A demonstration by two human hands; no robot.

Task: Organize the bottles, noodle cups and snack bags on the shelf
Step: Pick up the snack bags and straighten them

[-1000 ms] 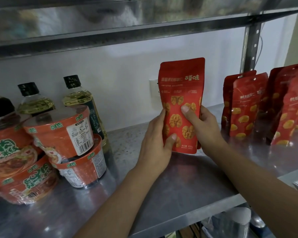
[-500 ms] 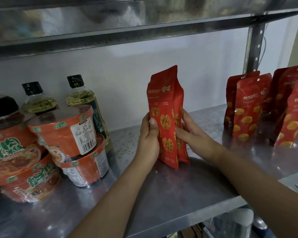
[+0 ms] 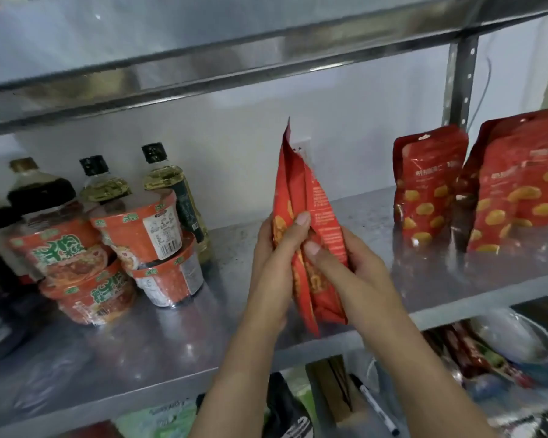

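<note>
Red snack bags (image 3: 310, 197) are held edge-on above the steel shelf (image 3: 178, 336), near its front edge. My left hand (image 3: 279, 245) grips them from the left and my right hand (image 3: 345, 270) from the right. More red snack bags (image 3: 429, 184) stand upright at the right, with a further group (image 3: 525, 181) beside them. Red noodle cups (image 3: 146, 229) are stacked at the left, with others (image 3: 76, 270) in front. Oil bottles (image 3: 171, 184) and dark sauce bottles (image 3: 41, 197) stand behind the cups.
A shelf board (image 3: 234, 58) hangs low overhead. A perforated upright post (image 3: 461, 83) stands at the back right. A wall socket (image 3: 301, 150) shows behind the held bags. The lower shelf holds a marker pen (image 3: 374, 406), packets and a metal bowl (image 3: 516, 339).
The bags were turned from face-on to edge-on, then lifted off the shelf and drawn toward its front edge. Both hands stayed on them. The view pulled back and down.
</note>
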